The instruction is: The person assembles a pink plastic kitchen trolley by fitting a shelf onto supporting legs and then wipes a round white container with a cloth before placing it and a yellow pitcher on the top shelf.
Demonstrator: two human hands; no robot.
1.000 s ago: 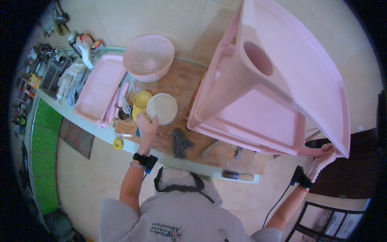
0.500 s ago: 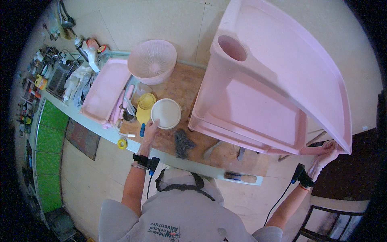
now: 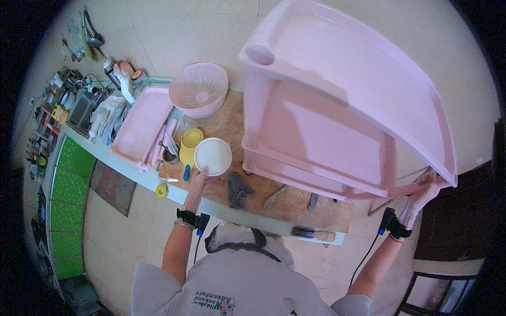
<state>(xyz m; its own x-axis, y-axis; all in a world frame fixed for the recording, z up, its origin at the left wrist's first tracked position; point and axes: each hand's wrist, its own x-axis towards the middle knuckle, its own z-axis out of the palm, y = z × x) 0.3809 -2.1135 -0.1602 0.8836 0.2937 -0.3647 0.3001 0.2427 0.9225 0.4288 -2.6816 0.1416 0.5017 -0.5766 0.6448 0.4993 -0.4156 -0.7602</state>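
Observation:
My left hand (image 3: 198,181) grips the near edge of a white round lid or shallow tub (image 3: 213,156) above the worktop. Its thumb lies on the rim; the underside is hidden. A yellow plastic juicer or scoop (image 3: 191,142) with a blue-tipped handle lies just left of it. At the far right, my right hand (image 3: 426,187) is closed round the lower right corner post of a large pink two-tier plastic rack (image 3: 327,134). The rack leans on the worktop, its trays facing me. Its upper tier has a round hole at the left corner.
A pink basket (image 3: 199,89) and a pink tray (image 3: 141,126) stand at the back left. On the brown board lie a dark grey cloth (image 3: 239,190), a scraper-like tool (image 3: 274,199) and a brush (image 3: 314,233). Yellow tape (image 3: 162,190) sits at the front edge.
The pink rack has shifted left and turned slightly, and my right hand has risen a little with its corner. The white round piece stays in my left hand, a bit lower and further left.

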